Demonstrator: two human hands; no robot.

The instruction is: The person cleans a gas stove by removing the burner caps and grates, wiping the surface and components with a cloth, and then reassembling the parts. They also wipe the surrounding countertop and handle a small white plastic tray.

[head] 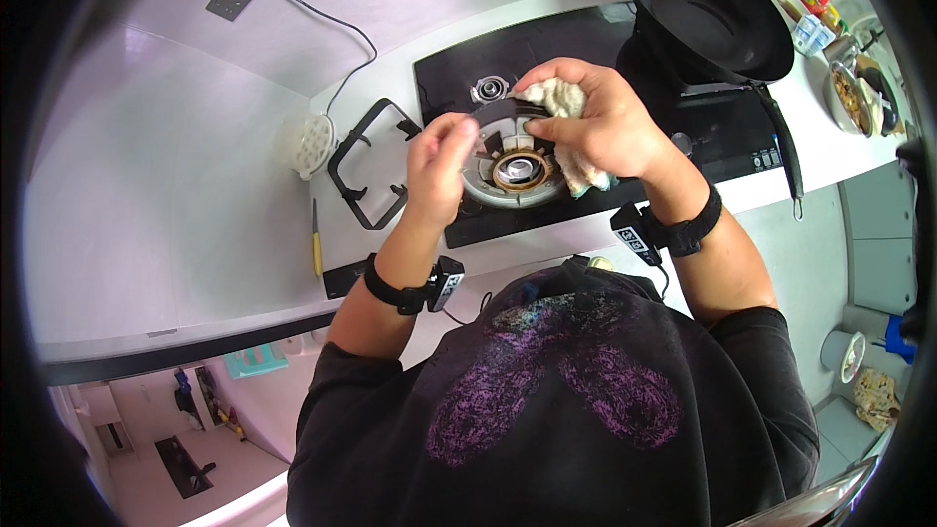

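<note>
My left hand (441, 165) grips the left rim of a round metal burner ring (518, 195), raised over the black glass gas hob (468, 223). On its upper right, my right hand (596, 117) pinches the ring with thumb and fingers and also holds a crumpled pale cloth (560, 96), part of which hangs below the palm. Through the ring's centre a brownish inner ring (498, 170) and a metal burner part show. Behind the hands, an uncovered burner (490, 88) sits on the hob. The black pan support (340, 179) lies on the counter left of the hob.
A black wok (706, 18) stands at the hob's right, its handle reaching past the counter edge. Bowls of food (845, 99) and bottles crowd the far right. A yellow-handled knife (317, 252) and a white perforated holder (316, 146) are at left, near a plugged-in cable (348, 22).
</note>
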